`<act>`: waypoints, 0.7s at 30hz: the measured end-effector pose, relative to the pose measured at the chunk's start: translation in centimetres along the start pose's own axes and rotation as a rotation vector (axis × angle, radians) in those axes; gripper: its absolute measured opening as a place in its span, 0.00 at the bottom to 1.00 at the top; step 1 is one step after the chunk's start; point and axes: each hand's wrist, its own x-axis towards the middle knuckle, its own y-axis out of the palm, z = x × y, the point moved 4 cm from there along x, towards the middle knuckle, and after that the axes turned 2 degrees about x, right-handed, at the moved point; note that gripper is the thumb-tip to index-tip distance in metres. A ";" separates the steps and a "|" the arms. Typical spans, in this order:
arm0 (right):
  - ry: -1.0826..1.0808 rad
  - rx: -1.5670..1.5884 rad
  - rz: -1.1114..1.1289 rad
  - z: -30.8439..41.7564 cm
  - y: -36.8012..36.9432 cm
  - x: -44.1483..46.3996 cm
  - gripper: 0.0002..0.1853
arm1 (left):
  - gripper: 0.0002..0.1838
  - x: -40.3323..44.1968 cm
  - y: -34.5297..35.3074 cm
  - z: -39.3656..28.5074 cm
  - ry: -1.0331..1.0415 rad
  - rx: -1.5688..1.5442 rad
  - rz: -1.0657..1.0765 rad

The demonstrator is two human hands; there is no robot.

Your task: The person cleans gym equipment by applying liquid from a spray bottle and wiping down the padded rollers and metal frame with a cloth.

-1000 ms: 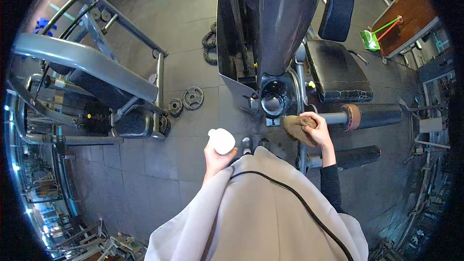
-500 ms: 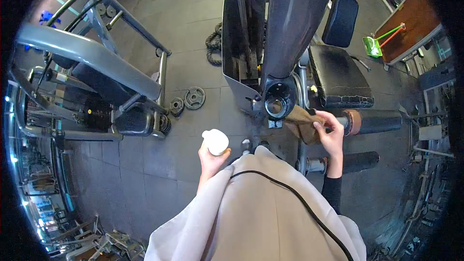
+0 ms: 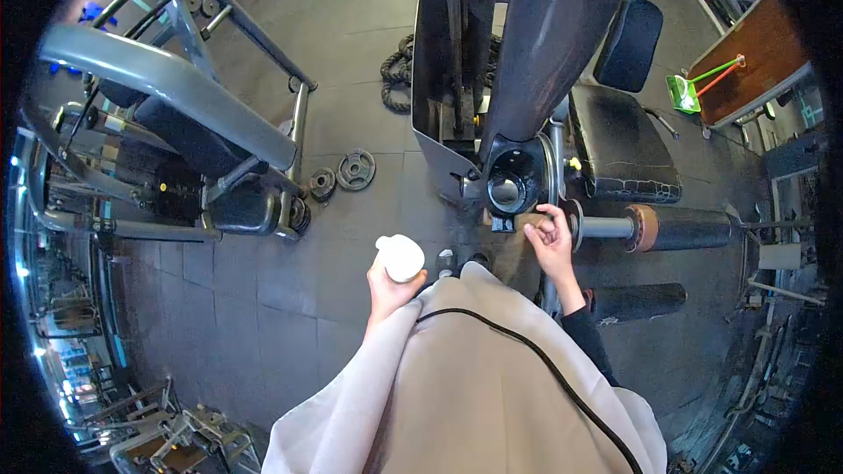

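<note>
My left hand [image 3: 392, 291] is wrapped round a white bottle [image 3: 401, 259] with a rounded top, seen from above. It is held in front of my light apron [image 3: 465, 369]. My right hand [image 3: 551, 246] is raised beside the round black-rimmed opening [image 3: 514, 184] at the end of the exercise machine's dark, thick beam [image 3: 558, 44]. Its fingers are loosely bent and apart, with nothing visible between them. The brown cloth no longer shows clearly; only a blurred brownish patch [image 3: 514, 263] lies below that hand.
Padded rollers [image 3: 694, 226] and a black cracked seat [image 3: 623, 145] are at my right. Weight plates [image 3: 356, 169] and a coiled rope [image 3: 397, 75] lie on the tiled floor. A grey-framed machine [image 3: 167, 79] stands left. A green dustpan [image 3: 683, 94] is far right.
My right hand has moved left and is off the brown cloth it was gripping beside the beam. My left hand still holds the white bottle, shifted slightly right in view.
</note>
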 end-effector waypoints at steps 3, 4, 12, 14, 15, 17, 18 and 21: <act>-0.317 -0.645 0.064 2.0 2.0 -1.5 0.29 | 0.24 -0.4 0.0 0.5 -0.085 -0.013 0.018; -0.335 -0.700 0.120 1.3 2.1 -2.1 0.36 | 0.24 -0.4 -0.1 0.5 -0.086 -0.011 0.014; -0.298 -0.942 0.101 1.8 3.5 -2.7 0.45 | 0.24 -0.6 -0.6 -0.9 -0.068 0.066 0.030; -0.228 -0.851 0.057 2.3 3.5 -2.2 0.45 | 0.24 -0.3 -0.3 -0.6 -0.052 0.047 0.033; -0.226 -0.853 0.049 2.0 3.3 -2.0 0.45 | 0.24 -0.3 -0.2 -0.4 -0.038 0.031 0.026; -0.313 -0.747 0.021 1.8 3.1 -1.6 0.43 | 0.24 -0.2 0.2 -0.5 -0.029 0.016 0.041; -0.343 -0.756 0.012 1.8 3.0 -1.5 0.36 | 0.24 -0.1 0.4 -0.5 -0.025 0.004 0.050; -0.379 -0.699 0.021 0.2 2.2 -1.3 0.30 | 0.24 0.0 0.9 -0.8 -0.014 0.049 0.080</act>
